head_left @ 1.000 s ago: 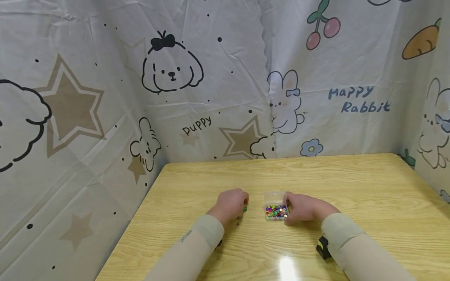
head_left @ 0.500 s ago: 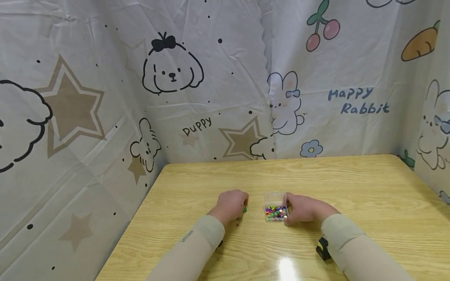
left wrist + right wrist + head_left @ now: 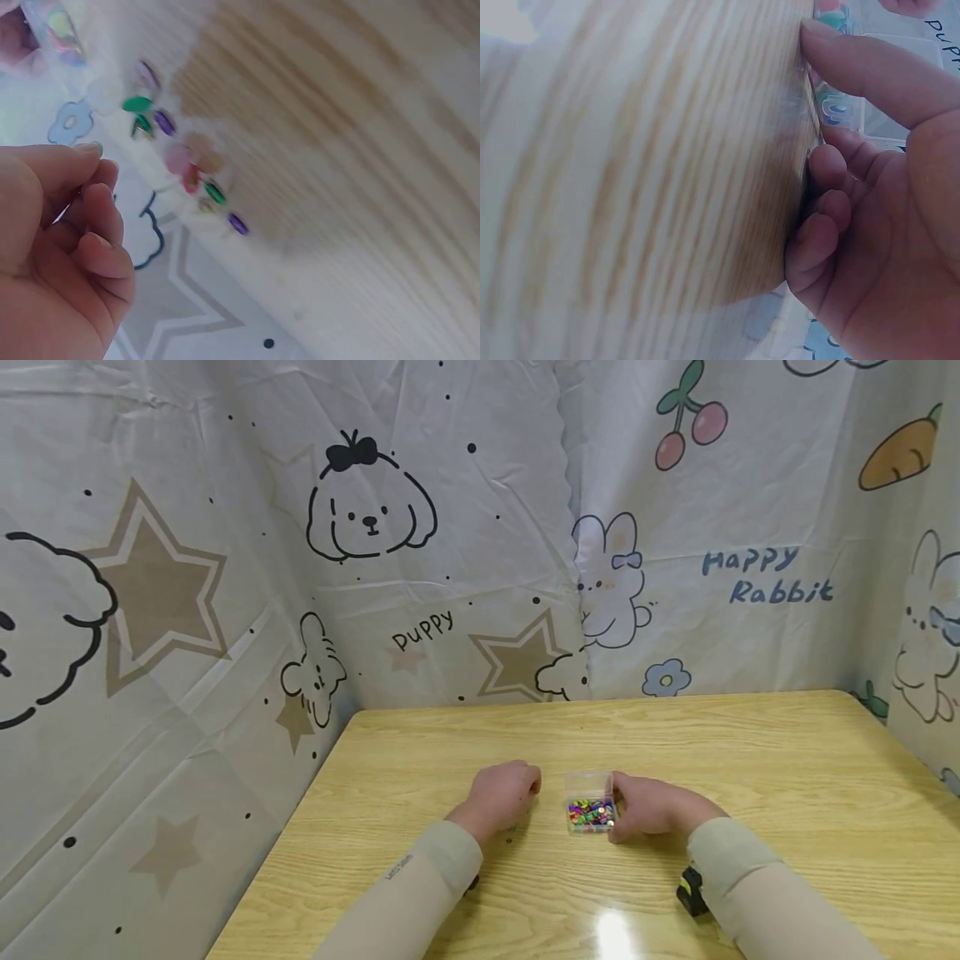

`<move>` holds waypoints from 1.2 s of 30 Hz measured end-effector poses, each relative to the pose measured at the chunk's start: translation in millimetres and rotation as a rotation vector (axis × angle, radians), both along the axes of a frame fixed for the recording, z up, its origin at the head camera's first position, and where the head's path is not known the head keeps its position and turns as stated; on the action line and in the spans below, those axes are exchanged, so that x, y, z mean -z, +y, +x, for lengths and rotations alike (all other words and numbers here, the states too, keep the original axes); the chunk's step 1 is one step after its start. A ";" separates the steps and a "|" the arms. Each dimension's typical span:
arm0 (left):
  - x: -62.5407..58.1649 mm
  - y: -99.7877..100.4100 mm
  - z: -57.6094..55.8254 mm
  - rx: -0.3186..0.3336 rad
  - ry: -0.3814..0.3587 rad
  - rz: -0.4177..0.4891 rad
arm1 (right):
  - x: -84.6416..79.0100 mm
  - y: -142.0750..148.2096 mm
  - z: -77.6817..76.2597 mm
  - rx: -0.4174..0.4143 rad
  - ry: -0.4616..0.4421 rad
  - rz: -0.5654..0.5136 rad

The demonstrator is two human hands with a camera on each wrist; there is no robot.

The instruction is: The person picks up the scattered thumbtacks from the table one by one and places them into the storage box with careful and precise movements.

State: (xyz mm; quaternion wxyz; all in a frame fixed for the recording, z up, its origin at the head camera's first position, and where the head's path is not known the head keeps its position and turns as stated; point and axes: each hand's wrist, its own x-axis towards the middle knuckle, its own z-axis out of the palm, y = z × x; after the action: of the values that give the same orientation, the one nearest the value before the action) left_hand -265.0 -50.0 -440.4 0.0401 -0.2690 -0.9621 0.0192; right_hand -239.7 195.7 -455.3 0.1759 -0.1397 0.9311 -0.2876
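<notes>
In the head view, a small clear plastic box (image 3: 587, 784) stands on the table with its lid up, holding many colourful sequins (image 3: 591, 813). My right hand (image 3: 649, 806) grips the box's right side between thumb and fingers; the right wrist view shows the thumb (image 3: 855, 64) against it. Just left of the box is my left hand (image 3: 504, 795), raised slightly. Its thumb and index finger pinch a small greenish sequin (image 3: 98, 148), mostly hidden by the fingertips. Several loose sequins, green, purple and pink, lie on the wood near that hand, among them a green one (image 3: 214, 192).
The light wooden table (image 3: 720, 743) reaches back to a printed white curtain (image 3: 480, 527), which also hangs along the left and right sides. A black strapped device (image 3: 692, 891) is at the right wrist, above the table.
My left hand has lifted from the loose sequins and shifted a little right, toward the box, with a sequin pinched. The right hand and the box have stayed in place.
</notes>
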 end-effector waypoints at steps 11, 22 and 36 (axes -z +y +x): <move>-4.0 24.3 15.2 0.151 0.046 -0.023 | 3.7 0.2 -2.4 0.002 0.008 0.010; -1.1 39.4 23.4 0.204 0.026 -0.050 | 3.1 0.6 -1.5 -0.010 0.011 0.004; 2.9 46.0 28.0 0.188 0.050 -0.062 | 2.7 0.1 0.2 -0.018 0.015 0.003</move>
State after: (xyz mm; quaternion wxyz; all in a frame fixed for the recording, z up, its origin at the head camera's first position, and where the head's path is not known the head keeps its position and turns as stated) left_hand -237.0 -3.9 -443.4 0.0571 -0.3587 -0.9303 0.0518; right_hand -239.4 195.8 -458.0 0.1716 -0.1501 0.9314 -0.2836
